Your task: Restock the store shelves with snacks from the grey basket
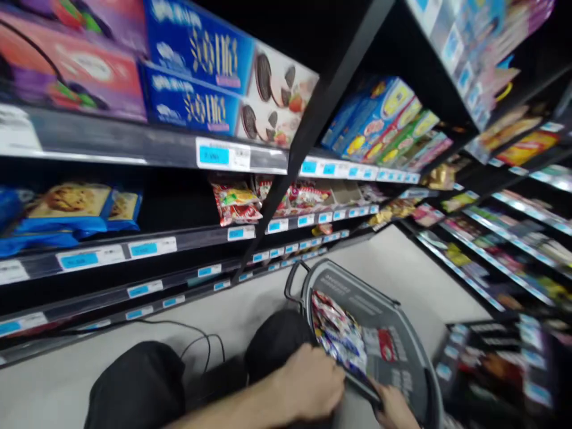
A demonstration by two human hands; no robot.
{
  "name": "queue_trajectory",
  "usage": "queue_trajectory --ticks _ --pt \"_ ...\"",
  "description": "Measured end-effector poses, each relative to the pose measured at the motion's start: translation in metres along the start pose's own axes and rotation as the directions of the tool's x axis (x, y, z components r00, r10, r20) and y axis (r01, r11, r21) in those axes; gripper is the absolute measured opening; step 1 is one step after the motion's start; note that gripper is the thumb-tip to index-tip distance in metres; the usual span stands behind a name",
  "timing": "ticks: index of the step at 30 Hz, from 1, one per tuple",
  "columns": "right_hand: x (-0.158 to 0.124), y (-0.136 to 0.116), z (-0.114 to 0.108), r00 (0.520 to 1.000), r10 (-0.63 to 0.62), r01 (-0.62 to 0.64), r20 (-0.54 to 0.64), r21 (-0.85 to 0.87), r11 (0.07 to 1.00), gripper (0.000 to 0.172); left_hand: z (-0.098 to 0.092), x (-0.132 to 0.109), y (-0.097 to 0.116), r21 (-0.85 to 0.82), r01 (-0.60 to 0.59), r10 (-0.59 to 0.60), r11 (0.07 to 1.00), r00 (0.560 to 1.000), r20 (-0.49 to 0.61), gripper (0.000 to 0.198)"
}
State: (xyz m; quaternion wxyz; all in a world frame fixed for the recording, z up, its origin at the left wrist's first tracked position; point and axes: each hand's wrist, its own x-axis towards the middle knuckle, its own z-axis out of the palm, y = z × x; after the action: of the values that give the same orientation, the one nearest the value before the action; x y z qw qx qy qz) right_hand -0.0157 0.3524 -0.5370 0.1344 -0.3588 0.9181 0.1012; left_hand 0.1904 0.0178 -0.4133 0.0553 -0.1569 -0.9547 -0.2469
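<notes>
A grey shopping basket [422, 339] stands on the floor in front of my knees. Shiny snack bags [342, 333] and a small red pack [386, 344] lie in it. My left hand [315, 381] is closed around the near rim, by the bags. Farther right on the same edge, my right hand [393, 405] is closed too, partly cut off by the bottom of the picture. A black handle [295, 286] sticks out at the basket's far left side.
Dark shelves with blue-and-white price tags line the left, holding blue cookie boxes [201, 53], cookie bags [75, 202] and red snack packs [235, 199]. More stocked shelves [504, 238] run along the right. A black cable [179, 323] trails over the pale floor [393, 256].
</notes>
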Motion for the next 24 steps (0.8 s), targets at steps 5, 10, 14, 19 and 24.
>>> queue_trajectory --ticks 5,10,14,19,24 --pt "0.001 -0.040 -0.017 0.976 0.111 -0.115 0.186 0.009 0.993 0.062 0.010 0.054 0.002 -0.007 0.024 -0.023 1.000 0.990 0.142 0.030" --pt "-0.008 -0.067 -0.009 0.976 0.145 -0.154 0.166 0.042 0.987 0.049 0.056 0.077 -0.013 0.077 0.164 -0.181 0.983 0.892 0.415 0.041" --pt "-0.011 -0.075 -0.005 0.976 0.163 -0.172 0.144 0.054 0.984 0.050 0.071 0.084 -0.031 0.112 0.201 -0.230 0.973 0.853 0.468 0.037" --pt "-0.011 -0.070 -0.009 0.976 0.153 -0.163 0.158 0.057 0.985 0.051 0.091 0.094 -0.026 0.132 0.258 -0.289 0.957 0.848 0.445 0.035" --pt "-0.012 -0.066 -0.017 0.976 0.139 -0.150 0.168 0.052 0.987 0.045 0.108 0.099 -0.014 0.142 0.319 -0.349 0.937 0.855 0.384 0.037"
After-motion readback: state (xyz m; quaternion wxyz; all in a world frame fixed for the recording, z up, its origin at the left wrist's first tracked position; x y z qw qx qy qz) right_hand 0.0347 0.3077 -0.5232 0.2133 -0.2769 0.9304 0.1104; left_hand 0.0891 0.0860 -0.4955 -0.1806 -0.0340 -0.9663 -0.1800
